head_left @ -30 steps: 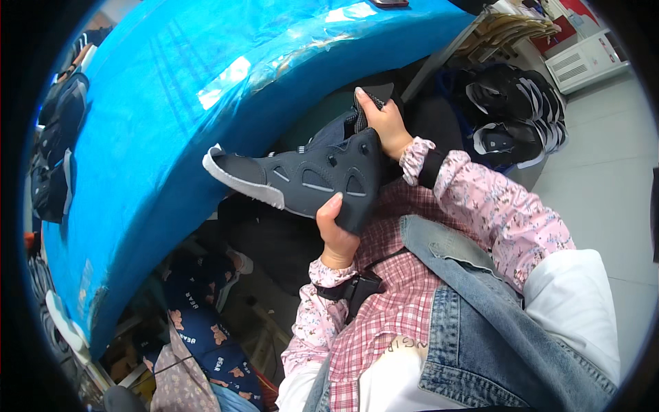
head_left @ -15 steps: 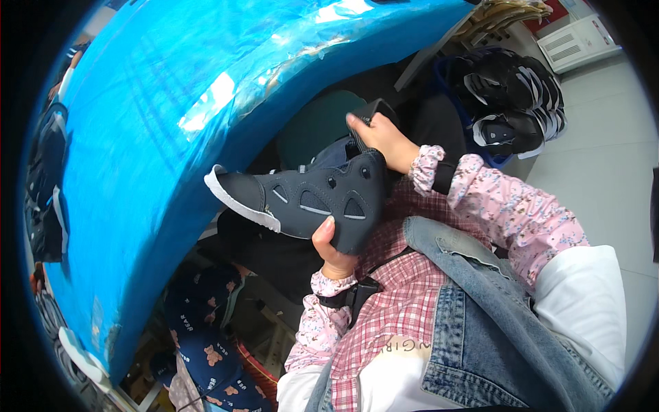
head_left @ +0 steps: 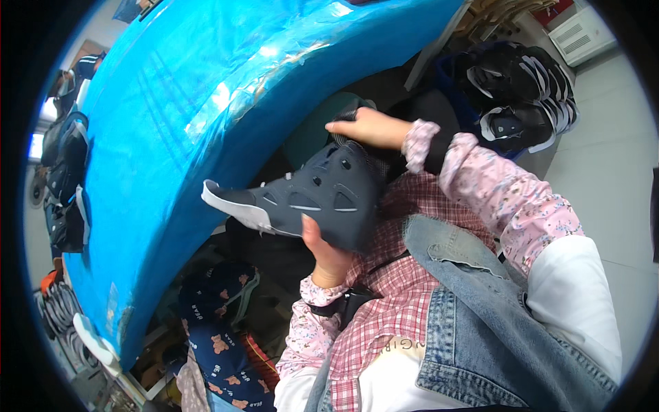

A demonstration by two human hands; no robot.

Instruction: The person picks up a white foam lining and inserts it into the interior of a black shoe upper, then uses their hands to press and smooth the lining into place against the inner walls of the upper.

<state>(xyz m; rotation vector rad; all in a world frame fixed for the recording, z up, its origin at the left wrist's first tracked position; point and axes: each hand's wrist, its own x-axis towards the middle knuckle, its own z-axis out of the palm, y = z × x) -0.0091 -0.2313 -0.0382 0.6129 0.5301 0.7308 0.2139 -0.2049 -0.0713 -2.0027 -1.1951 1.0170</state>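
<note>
- The left hand [head_left: 328, 255] grips the dark grey shoe [head_left: 312, 202] from below, thumb pressed on its side and fingers wrapped behind the heel part.
- The right hand [head_left: 367, 128], at 12 o'clock from the shoe, has its fingers together and clamped on the shoe's upper edge.
- The shoe hangs in front of the chest, its pale toe pointing to 9 o'clock; since half a second ago it has tipped flatter and the right hand has slid further over its top.
- At 6 o'clock, by the left forearm, lies dark blue cloth [head_left: 220, 329] with bear prints.
- A table with a bright blue cover [head_left: 171, 123] curves from 7 to 1 o'clock.
- At 2 o'clock a stack of black shoe parts [head_left: 522, 96] rests on the grey floor [head_left: 611, 178].
- At 9 o'clock, past the table, more dark shoes [head_left: 65, 178] sit.
</note>
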